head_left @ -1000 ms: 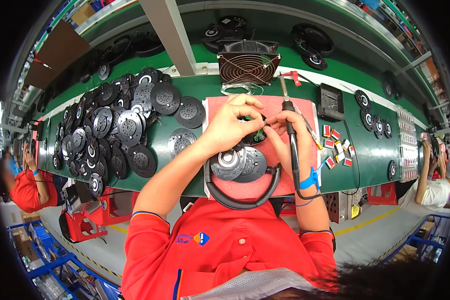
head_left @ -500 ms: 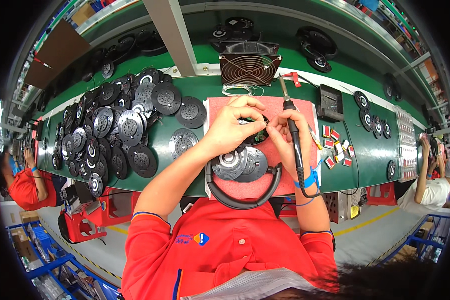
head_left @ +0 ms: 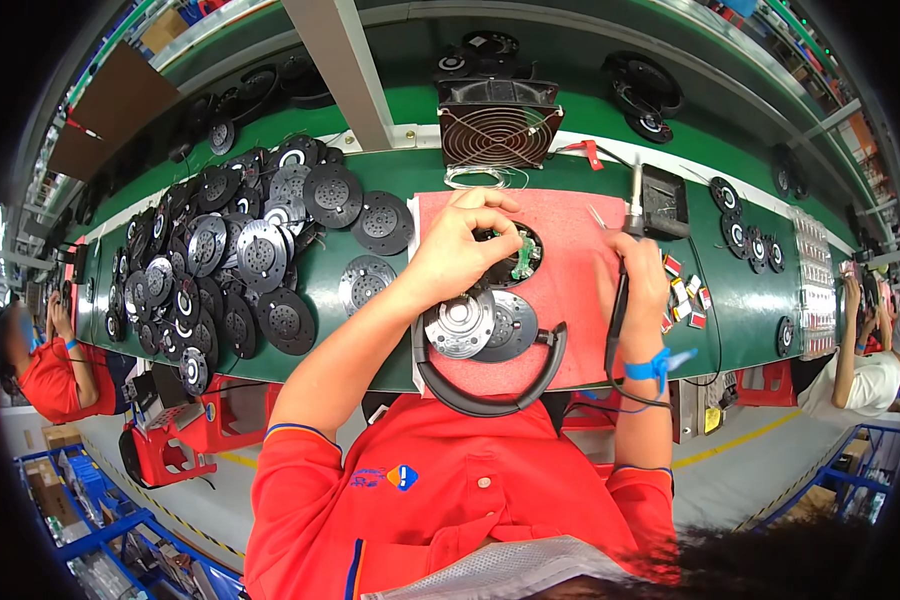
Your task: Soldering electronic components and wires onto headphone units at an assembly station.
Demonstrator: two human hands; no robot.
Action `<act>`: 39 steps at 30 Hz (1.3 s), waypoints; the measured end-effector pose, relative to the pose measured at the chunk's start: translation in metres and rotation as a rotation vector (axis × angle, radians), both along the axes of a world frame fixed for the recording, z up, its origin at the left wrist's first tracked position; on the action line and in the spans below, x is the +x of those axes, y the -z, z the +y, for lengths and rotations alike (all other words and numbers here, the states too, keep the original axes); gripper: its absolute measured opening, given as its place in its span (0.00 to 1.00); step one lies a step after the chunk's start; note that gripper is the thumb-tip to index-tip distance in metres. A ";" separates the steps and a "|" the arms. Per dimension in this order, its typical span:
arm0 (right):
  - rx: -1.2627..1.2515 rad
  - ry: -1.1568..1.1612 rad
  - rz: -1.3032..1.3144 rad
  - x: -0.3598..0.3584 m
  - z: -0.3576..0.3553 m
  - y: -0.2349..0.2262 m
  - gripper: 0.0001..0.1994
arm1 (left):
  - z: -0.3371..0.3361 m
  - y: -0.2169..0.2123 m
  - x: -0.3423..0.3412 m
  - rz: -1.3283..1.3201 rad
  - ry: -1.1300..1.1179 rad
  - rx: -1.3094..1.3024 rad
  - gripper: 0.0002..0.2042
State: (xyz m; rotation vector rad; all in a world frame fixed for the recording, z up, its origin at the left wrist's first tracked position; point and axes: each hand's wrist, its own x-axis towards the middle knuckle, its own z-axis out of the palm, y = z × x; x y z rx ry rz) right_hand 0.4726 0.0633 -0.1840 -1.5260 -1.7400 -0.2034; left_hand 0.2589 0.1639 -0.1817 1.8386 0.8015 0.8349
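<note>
On the pink mat (head_left: 570, 345) lies a headphone with a black padded headband (head_left: 490, 405) curving toward me. Its opened black ear cup (head_left: 536, 262) shows a green circuit board (head_left: 523, 262) inside. My left hand (head_left: 470, 245) is closed at the cup's left side, thumb and forefinger at its rim; the exact grip is partly covered. A silver-grey speaker plate (head_left: 460, 322) and a dark round plate (head_left: 511, 328) lie just below the cup. At the mat's right edge, my right hand (head_left: 638, 275) is wrapped round a soldering iron (head_left: 635, 215), its tip pointing away from me.
A large heap of round black speaker plates (head_left: 210, 245) covers the bench's left. Beyond the mat stands a fan (head_left: 500, 130). A black tray (head_left: 665, 205) and small red-and-white battery packs (head_left: 682, 290) lie on the right. The iron's cord crosses my right wrist.
My right hand has moved right, away from the ear cup, carrying the soldering iron. The green circuit board is now more exposed; my left hand has stayed nearly in place.
</note>
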 end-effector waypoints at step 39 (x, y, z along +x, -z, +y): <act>0.136 -0.319 0.262 -0.035 -0.002 0.009 0.20 | 0.002 -0.013 -0.017 -0.468 0.283 -0.633 0.04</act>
